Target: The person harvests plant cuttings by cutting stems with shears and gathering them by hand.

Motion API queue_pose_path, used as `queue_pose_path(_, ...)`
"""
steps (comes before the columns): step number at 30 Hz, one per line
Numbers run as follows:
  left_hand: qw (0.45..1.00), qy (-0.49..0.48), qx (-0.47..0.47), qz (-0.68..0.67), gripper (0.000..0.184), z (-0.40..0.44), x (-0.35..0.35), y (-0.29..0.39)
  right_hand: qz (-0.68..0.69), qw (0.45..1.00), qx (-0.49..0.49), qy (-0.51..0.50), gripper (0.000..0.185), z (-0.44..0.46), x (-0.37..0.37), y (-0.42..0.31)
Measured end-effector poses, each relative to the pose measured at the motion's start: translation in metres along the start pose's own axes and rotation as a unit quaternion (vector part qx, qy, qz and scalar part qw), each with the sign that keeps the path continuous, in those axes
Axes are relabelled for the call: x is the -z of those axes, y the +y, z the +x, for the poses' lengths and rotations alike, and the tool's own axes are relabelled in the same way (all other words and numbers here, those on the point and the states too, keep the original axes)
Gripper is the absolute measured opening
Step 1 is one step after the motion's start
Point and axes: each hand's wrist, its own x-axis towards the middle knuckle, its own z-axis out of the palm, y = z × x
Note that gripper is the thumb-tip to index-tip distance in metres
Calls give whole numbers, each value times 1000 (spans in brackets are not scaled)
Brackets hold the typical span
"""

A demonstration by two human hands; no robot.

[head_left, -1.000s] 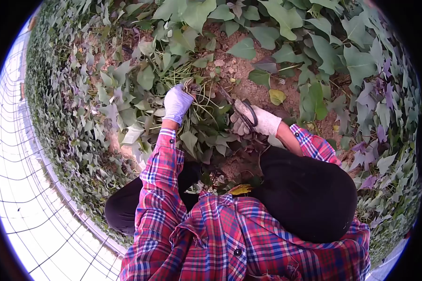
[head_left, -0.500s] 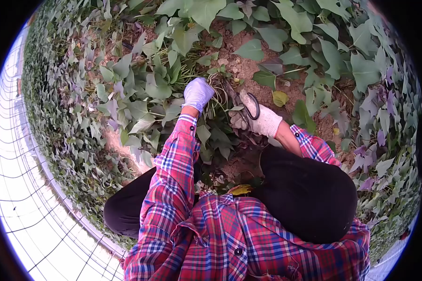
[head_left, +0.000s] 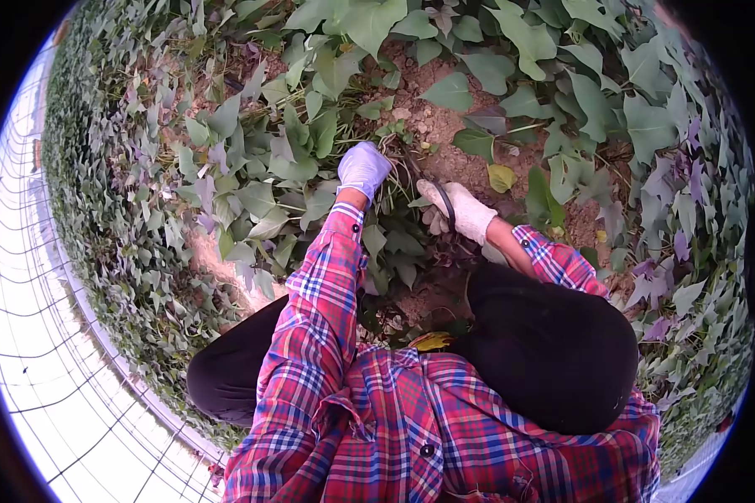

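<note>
In a pale lilac glove, my left hand [head_left: 364, 170] is closed round a bunch of green vine stems [head_left: 386, 194] at the middle of the head view. Close by on the right, my right hand [head_left: 465, 211] wears a whitish knit glove and grips a pair of scissors [head_left: 450, 204] by the dark looped handles. Their blades point up and left towards the stems beside my left hand; the tips are hard to make out among the vines. Lobed green leaves [head_left: 298, 159] hang around the left hand, and its fingertips are hidden.
Leafy vines [head_left: 528, 42] spread on all sides, with reddish-brown soil [head_left: 445, 126] showing between them. A yellow leaf [head_left: 502, 177] lies right of the hands. My bent knee [head_left: 554, 344] in black trousers is near the right hand. Wire mesh fencing [head_left: 42, 335] runs along the left.
My left hand has shifted slightly right with the stems. My right hand has turned, so the scissors' handle loop now appears edge-on and narrower.
</note>
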Motion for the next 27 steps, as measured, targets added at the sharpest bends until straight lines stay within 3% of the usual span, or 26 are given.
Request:
queue_pose_path(4, 999, 19, -28, 7, 22, -2, 3, -17, -15, 999, 19, -24, 55, -6, -2, -1)
queue_pose_path(6, 998, 58, 17, -8, 22, -6, 15, -51, -9, 999, 23, -44, 51, -4, -1, -4)
queue_pose_path(7, 982, 130, -101, 90, 42, 21, -12, -123, 28, 996, 3, -83, 50, 3, 3, 0)
queue_pose_path(8, 984, 178, -22, 7, 44, 2, 14, -144, 64, 990, -19, -122, 49, 8, 5, 1)
queue_pose_path(9, 965, 244, -73, 64, 45, -29, 49, -155, 130, 983, -62, -114, 40, 9, 4, -7)
queue_pose_path(10, 953, 292, 72, -42, 44, -45, 67, -170, 98, 988, -56, -110, 40, 12, 4, -19)
queue_pose_path(11, 980, 188, 63, -11, 45, -60, 93, -191, 66, 991, -50, -105, 41, 12, 5, -35)
queue_pose_path(12, 968, 190, 159, -35, 40, -76, 112, -194, -19, 997, -28, -72, 43, 2, 2, -61)
queue_pose_path(13, 961, 208, 136, -124, 36, -83, 119, -200, -40, 993, -19, -110, 48, 19, 6, -72)
queue_pose_path(15, 941, 199, 98, -255, 31, -87, 130, -186, -190, 979, 18, -69, 59, 27, 14, -102)
queue_pose_path(16, 936, 172, 85, -296, 29, -90, 132, -160, -191, 979, 42, -54, 61, 36, 19, -112)
queue_pose_path(17, 916, 147, 14, -373, 33, -86, 126, -138, -142, 987, 49, -63, 60, 59, 28, -114)
queue_pose_path(18, 938, 129, -17, -320, 35, -82, 120, -114, -30, 996, 27, -85, 58, 97, 43, -108)
queue_pose_path(19, 969, 120, -61, -205, 37, -71, 109, -100, -4, 997, 10, -78, 56, 116, 58, -107)
queue_pose_path(22, 977, 101, -132, -132, 47, -41, 74, -47, -26, 999, 13, 20, 57, 85, 48, -115)
queue_pose_path(24, 991, 116, -44, -59, 51, -16, 44, -53, -47, 997, 9, 59, 58, 83, 52, -107)
queue_pose_path(25, 997, 57, 28, -43, 52, 5, 21, -75, -28, 999, 6, 31, 60, 83, 53, -102)
queue_pose_path(27, 998, 20, 57, -31, 51, 0, 4, -93, 14, 1000, 4, -23, 66, 83, 54, -97)
